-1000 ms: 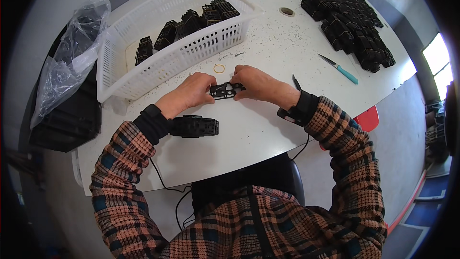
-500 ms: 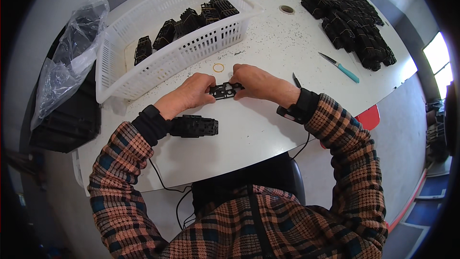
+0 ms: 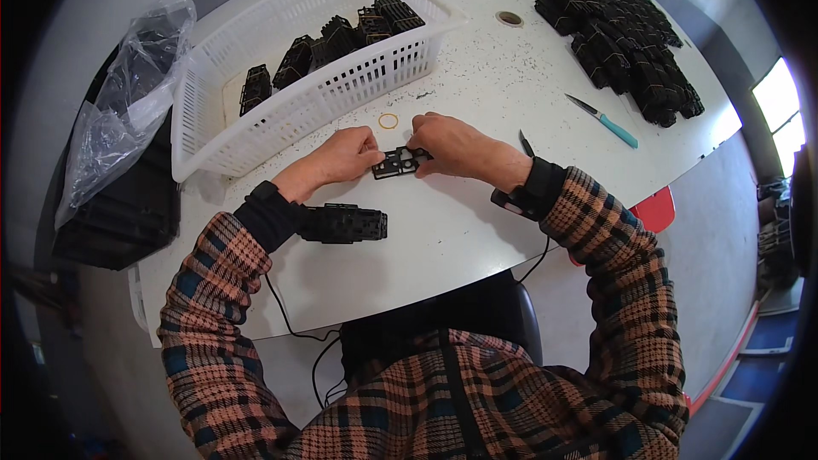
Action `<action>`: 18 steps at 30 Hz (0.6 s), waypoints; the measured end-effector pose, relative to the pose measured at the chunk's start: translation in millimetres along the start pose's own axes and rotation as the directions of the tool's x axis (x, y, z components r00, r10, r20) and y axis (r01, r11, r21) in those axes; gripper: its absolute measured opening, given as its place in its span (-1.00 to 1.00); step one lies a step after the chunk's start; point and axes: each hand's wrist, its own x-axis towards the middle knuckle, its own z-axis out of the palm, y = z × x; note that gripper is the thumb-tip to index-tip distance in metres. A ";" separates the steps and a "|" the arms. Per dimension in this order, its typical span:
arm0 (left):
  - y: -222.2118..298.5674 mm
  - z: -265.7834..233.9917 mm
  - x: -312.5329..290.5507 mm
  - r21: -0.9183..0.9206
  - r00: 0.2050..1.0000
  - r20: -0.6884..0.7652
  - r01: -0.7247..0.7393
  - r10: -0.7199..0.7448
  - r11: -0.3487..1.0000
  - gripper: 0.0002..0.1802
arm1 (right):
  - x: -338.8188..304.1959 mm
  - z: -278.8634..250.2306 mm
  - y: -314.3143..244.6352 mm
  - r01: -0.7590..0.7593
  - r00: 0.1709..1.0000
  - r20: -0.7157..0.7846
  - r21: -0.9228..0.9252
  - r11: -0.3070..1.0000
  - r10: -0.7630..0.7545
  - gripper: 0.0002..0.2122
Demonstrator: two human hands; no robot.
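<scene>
Centrally over the bench [image 3: 443,243], the right hand [image 3: 456,150] has its grip closed on one end of a black slotted part [image 3: 395,163]; the left hand [image 3: 341,156] is at the other end, its grip's closure unclear. A yellow band [image 3: 388,128] lies beyond.

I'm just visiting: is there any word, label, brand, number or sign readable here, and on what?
There are none I can read.
Black part being handled: any marking is too small to read.
Teal-handled knife: no legible text.
White basket: no legible text.
</scene>
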 end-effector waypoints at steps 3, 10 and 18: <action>4.2 -0.5 5.1 0.209 0.998 0.035 0.038 -0.046 0.977 -0.71 | -1.6 1.0 1.0 -0.006 1.000 -0.004 0.006 1.000 0.006 -0.75; 3.0 -13.5 11.5 -0.083 0.836 0.380 0.457 -0.396 0.886 -0.64 | -1.4 1.7 4.3 -0.020 1.000 0.003 0.042 0.999 0.020 -0.77; 4.8 -17.5 25.1 -0.028 0.748 0.468 0.546 -0.471 0.838 -0.64 | 0.0 4.2 6.1 -0.012 1.000 0.011 0.079 0.997 0.011 -0.77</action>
